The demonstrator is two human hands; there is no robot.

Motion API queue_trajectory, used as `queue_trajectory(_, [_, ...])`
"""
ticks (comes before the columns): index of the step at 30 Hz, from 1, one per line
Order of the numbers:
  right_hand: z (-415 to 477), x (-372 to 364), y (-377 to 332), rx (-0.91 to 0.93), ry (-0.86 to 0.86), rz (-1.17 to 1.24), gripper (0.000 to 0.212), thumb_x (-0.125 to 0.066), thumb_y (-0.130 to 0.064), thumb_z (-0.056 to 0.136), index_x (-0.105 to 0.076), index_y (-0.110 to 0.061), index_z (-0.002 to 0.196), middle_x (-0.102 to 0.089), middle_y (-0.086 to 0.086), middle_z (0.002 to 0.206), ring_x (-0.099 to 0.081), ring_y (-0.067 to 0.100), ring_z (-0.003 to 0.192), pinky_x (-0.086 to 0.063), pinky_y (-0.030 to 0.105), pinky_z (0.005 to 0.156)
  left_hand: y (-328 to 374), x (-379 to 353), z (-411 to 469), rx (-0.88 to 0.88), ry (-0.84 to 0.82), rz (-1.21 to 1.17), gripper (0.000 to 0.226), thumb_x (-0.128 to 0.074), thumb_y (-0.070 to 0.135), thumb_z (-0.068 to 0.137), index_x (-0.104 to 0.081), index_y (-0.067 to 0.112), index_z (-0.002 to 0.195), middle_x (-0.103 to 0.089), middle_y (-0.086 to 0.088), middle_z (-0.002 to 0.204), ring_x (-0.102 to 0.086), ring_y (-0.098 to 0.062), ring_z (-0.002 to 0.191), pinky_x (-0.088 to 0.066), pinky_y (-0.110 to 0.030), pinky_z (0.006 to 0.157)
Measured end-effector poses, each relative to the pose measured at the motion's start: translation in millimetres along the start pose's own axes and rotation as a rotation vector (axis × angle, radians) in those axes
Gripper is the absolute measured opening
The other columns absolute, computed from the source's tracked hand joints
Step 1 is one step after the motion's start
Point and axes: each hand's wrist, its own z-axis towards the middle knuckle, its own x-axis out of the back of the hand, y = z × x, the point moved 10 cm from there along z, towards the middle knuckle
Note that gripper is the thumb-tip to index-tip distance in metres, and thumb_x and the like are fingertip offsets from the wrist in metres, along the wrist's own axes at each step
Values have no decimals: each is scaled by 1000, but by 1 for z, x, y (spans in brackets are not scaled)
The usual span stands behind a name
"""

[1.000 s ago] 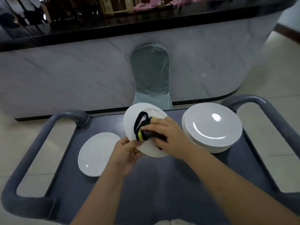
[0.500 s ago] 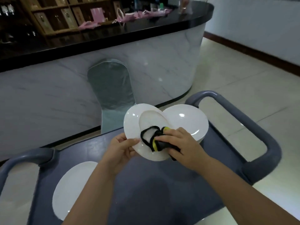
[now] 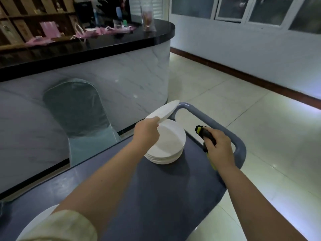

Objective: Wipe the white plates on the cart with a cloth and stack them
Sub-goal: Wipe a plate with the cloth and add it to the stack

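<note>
White plate point(image 3: 163, 111) in left grip point(image 3: 146, 131); right grip point(image 3: 219, 147) fisted on cloth point(image 3: 204, 133).

Dim, bluish indoor light is seen throughout. Bright glare patches are thrown on the tiled floor point(image 3: 271, 129) right of the cart point(image 3: 166, 192). Soft shadows are cast on the cart beneath the plate stack point(image 3: 166, 145). Motion blur and softness are noted overall; straight lines are bowed near frame edges.

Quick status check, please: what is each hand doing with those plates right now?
Left hand grips a plate, tilted above the stack. Right hand holds the cloth, clear of the plates. Nothing blocks the stack.
</note>
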Motion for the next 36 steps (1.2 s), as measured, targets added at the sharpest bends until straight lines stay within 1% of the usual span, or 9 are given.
queue_trajectory(3, [-2, 3, -4, -29, 44, 34, 28, -49, -39, 92, -61, -42, 117, -60, -20, 106, -63, 13, 95, -58, 43, 76, 2, -32, 1, -90, -77, 112, 40, -46, 2, 83, -56, 12, 120, -68, -7, 101, -61, -32, 92, -48, -37, 73])
queue_trajectory(7, [-7, 3, -3, -44, 54, 13, 31, -45, -44, 90, -58, -48, 118, -59, -20, 109, -60, 21, 98, -56, 46, 77, -8, -69, -9, -114, -206, 263, 46, -47, 7, 87, -49, 17, 132, -64, -6, 119, -60, -27, 106, -50, -38, 85])
queue_trajectory(11, [-19, 4, 9, -86, 67, -22, 34, -44, -42, 91, -57, -43, 122, -58, -15, 114, -56, 20, 104, -55, 46, 81, -5, -105, -33, -190, -407, 432, 66, -48, 3, 88, -25, 15, 148, -48, -15, 137, -51, -30, 121, -47, -36, 88])
queue_trajectory(17, [-41, -22, 8, -74, -56, -47, 35, -43, -42, 90, -57, -44, 122, -58, -16, 114, -55, 20, 105, -55, 44, 84, 1, -119, -65, -231, -429, 403, 63, -51, 0, 88, -27, 13, 144, -42, -15, 127, -48, -33, 112, -41, -36, 74])
queue_trajectory(20, [-47, -41, -8, -29, -106, -56, 35, -46, -39, 89, -59, -41, 120, -60, -14, 114, -55, 19, 105, -52, 44, 88, -7, -112, -69, -176, -402, 220, 37, -50, 7, 91, -44, 18, 127, -48, -7, 115, -51, -30, 109, -48, -38, 72])
queue_trajectory(24, [-52, -84, -54, 103, -223, -72, 36, -52, -30, 89, -60, -37, 123, -60, -11, 117, -53, 18, 103, -51, 43, 86, -34, -58, -89, 17, -150, -89, 34, -45, 43, 98, -58, 27, 126, -66, 3, 116, -60, -22, 107, -50, -35, 82])
queue_trajectory(27, [-67, -127, -102, 242, -327, -85, 39, -58, -18, 90, -59, -31, 127, -60, -9, 119, -48, 18, 100, -44, 36, 89, -77, -28, -123, 202, 4, -215, 26, -50, 42, 96, -66, 29, 111, -71, 4, 98, -64, -19, 94, -52, -35, 75])
queue_trajectory(31, [-116, -211, -153, 382, -549, -45, 40, -54, -24, 88, -59, -27, 128, -60, -4, 116, -51, 24, 99, -44, 41, 88, -183, -15, -218, 624, 79, -321, 25, -56, 45, 93, -69, 24, 100, -67, 6, 87, -62, -17, 83, -49, -30, 69])
queue_trajectory(36, [-203, -286, -184, 491, -751, -3, 40, -56, -23, 90, -59, -28, 129, -59, -4, 119, -48, 23, 98, -43, 37, 85, -279, -26, -394, 1169, 241, -553, 18, -64, 43, 85, -68, 25, 86, -71, 4, 78, -68, -18, 75, -56, -37, 76])
